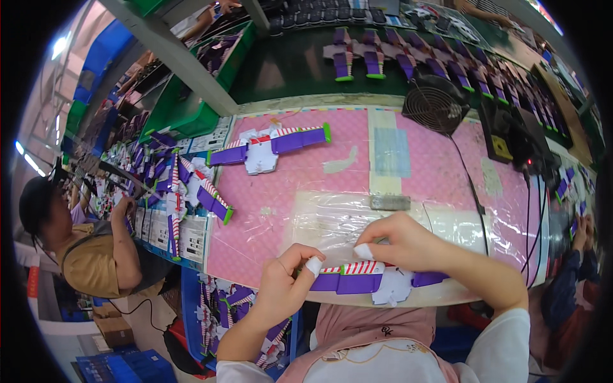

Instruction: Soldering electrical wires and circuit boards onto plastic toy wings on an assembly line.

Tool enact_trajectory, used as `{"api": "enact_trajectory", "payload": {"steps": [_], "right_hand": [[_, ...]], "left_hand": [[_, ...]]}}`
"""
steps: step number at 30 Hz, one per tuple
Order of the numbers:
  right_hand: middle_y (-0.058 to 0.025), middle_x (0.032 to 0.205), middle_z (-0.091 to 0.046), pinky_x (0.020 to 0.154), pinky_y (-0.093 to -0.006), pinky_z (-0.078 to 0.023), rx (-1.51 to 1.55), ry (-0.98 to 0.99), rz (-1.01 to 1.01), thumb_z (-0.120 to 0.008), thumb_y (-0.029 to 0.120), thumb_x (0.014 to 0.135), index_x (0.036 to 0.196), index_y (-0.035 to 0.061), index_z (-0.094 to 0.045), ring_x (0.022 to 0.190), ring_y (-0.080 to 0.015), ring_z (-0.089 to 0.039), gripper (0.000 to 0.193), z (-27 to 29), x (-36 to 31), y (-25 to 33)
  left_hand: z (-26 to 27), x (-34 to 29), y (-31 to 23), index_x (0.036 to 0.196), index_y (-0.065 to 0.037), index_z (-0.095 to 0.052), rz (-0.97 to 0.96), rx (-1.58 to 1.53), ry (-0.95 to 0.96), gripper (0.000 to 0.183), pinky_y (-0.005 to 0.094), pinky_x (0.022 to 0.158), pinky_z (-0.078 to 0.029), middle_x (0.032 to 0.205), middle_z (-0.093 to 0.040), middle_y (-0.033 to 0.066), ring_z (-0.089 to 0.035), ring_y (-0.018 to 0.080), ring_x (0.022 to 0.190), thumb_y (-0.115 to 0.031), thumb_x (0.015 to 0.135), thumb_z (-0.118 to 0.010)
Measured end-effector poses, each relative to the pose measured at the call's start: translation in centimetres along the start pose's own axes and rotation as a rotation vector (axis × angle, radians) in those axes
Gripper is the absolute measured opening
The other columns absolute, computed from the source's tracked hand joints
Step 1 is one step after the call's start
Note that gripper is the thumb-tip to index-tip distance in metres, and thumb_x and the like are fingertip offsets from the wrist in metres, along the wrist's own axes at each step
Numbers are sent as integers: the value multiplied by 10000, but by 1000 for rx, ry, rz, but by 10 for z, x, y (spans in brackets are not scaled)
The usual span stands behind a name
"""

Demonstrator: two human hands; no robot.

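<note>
A toy wing piece (361, 269) with purple panels, a red-and-white striped edge and a white middle lies along the near table edge in front of me. My left hand (287, 281), white coverings on its fingertips, is closed in a pinch at the wing's left end. Just above the white middle part, my right hand (405, 242) has its fingers curled and pinched, a white covering on the thumb. Whatever sits between those right fingers is too small or hidden to make out. Another toy wing piece (260, 156) rests farther back on the pink mat.
Several wing pieces (175, 201) pile up at the left. A blue bin (191, 303) below holds more. A black fan (435, 105) and a black device with cables (517, 137) stand at the back right. Beyond lies a green conveyor (287, 76). A co-worker (96, 255) sits left.
</note>
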State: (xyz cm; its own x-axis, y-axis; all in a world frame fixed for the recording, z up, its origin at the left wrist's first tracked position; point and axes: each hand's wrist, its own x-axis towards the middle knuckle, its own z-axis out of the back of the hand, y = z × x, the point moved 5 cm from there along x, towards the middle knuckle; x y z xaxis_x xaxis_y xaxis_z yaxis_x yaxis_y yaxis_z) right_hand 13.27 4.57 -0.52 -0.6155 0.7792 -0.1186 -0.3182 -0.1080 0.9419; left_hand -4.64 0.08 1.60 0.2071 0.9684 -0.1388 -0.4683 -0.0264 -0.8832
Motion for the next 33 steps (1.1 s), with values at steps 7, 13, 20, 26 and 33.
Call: {"api": "enact_trajectory", "payload": {"steps": [7,13,20,26,33], "right_hand": [[-98,749,-591,596,-326,-454,-325,-352,468,-664,19,666,846,37,-640,682,-233,-573,183,-20,-63,6],[-109,788,-598,568,-312,-453,-47,-539,213,-626,13,727,862,10,-624,644,-221,-567,135,-14,-79,-9],[-129,892,-623,673,-263,-496,178,-605,84,-602,16,784,918,-17,-600,764,-175,-614,137,-10,-59,-14],[-106,873,-642,664,-235,-501,823,-451,-18,-586,33,831,975,-16,-612,783,-101,-603,154,-10,-53,-17],[-78,669,-577,466,-267,-397,-5,-677,71,-626,14,763,879,6,-642,523,-134,-527,118,-8,-60,-8]], "left_hand": [[-65,70,-11,762,-17,-618,-386,473,202,183,397,606,-462,739,-597,129,-580,309,691,-189,703,-606],[-86,80,-18,782,-14,-618,-354,279,361,175,333,532,-430,660,-590,81,-559,209,581,-178,718,-618],[-59,38,-26,936,-8,-603,13,-288,307,192,203,442,-300,573,-473,-22,-387,20,489,-102,770,-630],[-56,37,3,980,17,-575,96,-488,-2,173,160,477,-328,665,-528,-24,-429,0,548,5,807,-569],[-54,30,-3,974,30,-572,-69,-391,-109,180,137,468,-317,653,-527,-27,-425,-12,531,29,795,-593]]}}
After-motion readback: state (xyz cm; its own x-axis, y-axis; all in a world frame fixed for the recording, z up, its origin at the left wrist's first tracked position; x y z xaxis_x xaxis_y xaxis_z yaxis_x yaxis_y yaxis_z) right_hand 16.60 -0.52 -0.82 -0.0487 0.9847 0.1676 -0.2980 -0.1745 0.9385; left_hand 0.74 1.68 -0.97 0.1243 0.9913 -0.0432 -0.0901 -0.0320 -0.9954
